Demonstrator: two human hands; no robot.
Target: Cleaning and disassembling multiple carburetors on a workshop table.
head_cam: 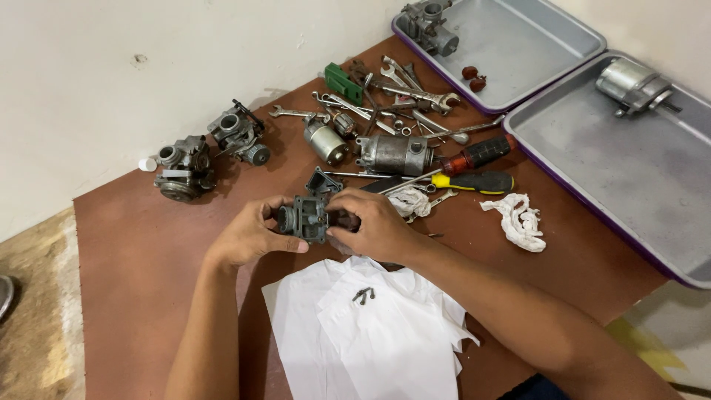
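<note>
My left hand and my right hand both grip a dark grey carburetor body above the brown table. The left hand holds its left side, the right hand covers its right side, hiding that part. A white cloth lies just below my hands with a few small dark screws on it. A small dark metal cover piece rests just beyond the held part.
Two carburetors sit at the far left. Wrenches, a starter motor, a small motor and two screwdrivers are scattered behind. Crumpled rag lies right. Two grey trays hold parts.
</note>
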